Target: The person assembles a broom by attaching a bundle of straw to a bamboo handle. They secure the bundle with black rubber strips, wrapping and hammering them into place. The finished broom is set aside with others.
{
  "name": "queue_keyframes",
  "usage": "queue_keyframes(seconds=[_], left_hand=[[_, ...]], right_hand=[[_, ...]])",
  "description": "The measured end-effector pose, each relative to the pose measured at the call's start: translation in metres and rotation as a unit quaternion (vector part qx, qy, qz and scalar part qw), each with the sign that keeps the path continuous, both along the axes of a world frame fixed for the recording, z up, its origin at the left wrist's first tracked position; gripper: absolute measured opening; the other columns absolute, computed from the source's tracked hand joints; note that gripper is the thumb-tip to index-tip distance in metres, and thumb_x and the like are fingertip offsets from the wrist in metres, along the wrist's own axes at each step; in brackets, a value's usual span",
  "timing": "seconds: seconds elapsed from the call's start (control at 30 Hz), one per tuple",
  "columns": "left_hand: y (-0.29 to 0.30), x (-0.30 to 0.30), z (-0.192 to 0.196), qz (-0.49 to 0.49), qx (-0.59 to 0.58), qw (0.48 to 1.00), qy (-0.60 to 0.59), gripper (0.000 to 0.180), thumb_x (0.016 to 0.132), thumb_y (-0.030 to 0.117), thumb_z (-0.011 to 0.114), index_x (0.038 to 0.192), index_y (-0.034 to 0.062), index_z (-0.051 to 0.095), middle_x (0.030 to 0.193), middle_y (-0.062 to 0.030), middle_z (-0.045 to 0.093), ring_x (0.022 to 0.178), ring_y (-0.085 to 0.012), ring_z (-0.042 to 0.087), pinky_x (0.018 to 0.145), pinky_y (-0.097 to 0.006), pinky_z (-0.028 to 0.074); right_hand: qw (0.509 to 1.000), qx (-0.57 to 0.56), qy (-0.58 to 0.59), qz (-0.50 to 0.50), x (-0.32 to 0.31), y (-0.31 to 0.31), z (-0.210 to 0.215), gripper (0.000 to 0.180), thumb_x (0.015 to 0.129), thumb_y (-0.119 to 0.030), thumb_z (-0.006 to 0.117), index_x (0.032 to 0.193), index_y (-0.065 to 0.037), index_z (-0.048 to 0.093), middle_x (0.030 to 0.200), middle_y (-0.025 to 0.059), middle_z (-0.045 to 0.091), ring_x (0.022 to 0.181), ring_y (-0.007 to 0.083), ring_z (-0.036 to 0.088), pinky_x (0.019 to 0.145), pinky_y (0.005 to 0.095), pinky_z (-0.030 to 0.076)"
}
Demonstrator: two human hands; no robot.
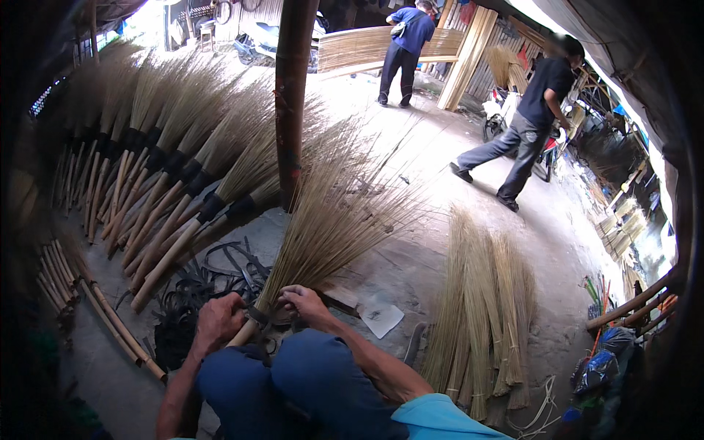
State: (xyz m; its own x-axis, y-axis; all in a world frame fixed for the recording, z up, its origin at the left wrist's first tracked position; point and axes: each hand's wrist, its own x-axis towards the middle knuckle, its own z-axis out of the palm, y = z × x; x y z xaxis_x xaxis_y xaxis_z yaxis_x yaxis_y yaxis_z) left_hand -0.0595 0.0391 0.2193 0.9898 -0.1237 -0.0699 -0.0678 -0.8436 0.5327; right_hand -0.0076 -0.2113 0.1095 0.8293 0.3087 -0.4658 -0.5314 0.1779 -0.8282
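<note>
A fan of thin straw broom bristles (330, 220) spreads up and to the right from a wooden handle (243, 334) that rests across my knees in dark blue trousers. My left hand (217, 321) grips the handle just below the bristles. My right hand (302, 302) is closed on the dark binding band at the base of the bristles. A pile of black rubber strips (205, 282) lies on the ground just beyond my left hand.
A row of finished brooms (158, 169) fans out at left, beside loose bamboo sticks (110, 323). A wooden post (292, 103) stands ahead. Bundles of straw (480, 308) lie at right. One person (524, 117) walks past; another (402, 48) stands by a reed mat.
</note>
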Motion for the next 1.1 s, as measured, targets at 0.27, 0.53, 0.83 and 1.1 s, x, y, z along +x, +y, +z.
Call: queue_keyframes(seconds=[0.27,0.53,0.83,1.1], left_hand=[[-0.019,0.024,0.099,-0.12,0.003,0.989,-0.086,0.022,0.094,0.019,0.076,0.111,0.0066,0.079,0.096,-0.022,0.08,0.096,-0.0423,0.078,0.087,-0.05,0.061],[-0.053,0.052,0.17,-0.15,0.07,0.96,-0.227,0.014,0.097,0.015,0.075,0.107,0.0056,0.08,0.091,-0.0185,0.08,0.09,-0.0388,0.079,0.083,-0.05,0.061],[-0.049,0.047,0.152,-0.13,0.054,0.975,-0.172,0.016,0.099,0.012,0.071,0.11,0.0049,0.081,0.095,-0.0206,0.08,0.095,-0.04,0.079,0.089,-0.052,0.06],[-0.066,0.025,0.14,-0.146,0.008,0.985,-0.091,0.021,0.101,0.011,0.068,0.116,0.0042,0.081,0.108,-0.0243,0.08,0.106,-0.0424,0.077,0.097,-0.052,0.06]], right_hand=[[0.971,0.002,-0.231,0.069,0.016,0.002,0.078,0.047,0.119,-0.035,0.053,0.153,-0.004,0.061,0.143,0.008,0.07,0.125,0.0205,0.066,0.113,0.0377,0.049],[0.971,0.11,-0.195,0.086,-0.004,0.0,0.154,0.046,0.121,-0.04,0.053,0.14,-0.001,0.066,0.102,-0.0005,0.067,0.085,0.007,0.061,0.085,0.0273,0.055],[0.966,0.192,-0.17,-0.028,-0.048,-0.079,0.144,0.033,0.116,-0.023,0.067,0.142,-0.003,0.065,0.087,0.0012,0.066,0.071,0.0084,0.063,0.066,0.025,0.056],[0.897,0.4,-0.169,-0.083,-0.089,-0.116,0.162,0.026,0.114,-0.019,0.063,0.134,-0.002,0.068,0.11,0.0162,0.077,0.096,0.027,0.077,0.096,0.0453,0.064]])
